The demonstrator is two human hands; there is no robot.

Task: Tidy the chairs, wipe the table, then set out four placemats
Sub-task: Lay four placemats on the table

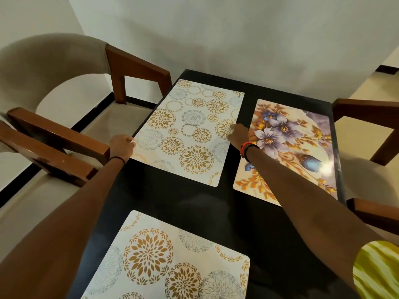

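Note:
Three placemats lie on the black table. A white placemat with gold circles lies at the far left. My left hand pinches its left edge. My right hand grips its right edge, the arm crossing a purple flower placemat at the far right. A second white and gold placemat lies at the near left.
Two chairs with brown wooden arms and grey padded backs stand along the table's left side. More wooden chair arms show at the right. A white wall runs behind the table's far end.

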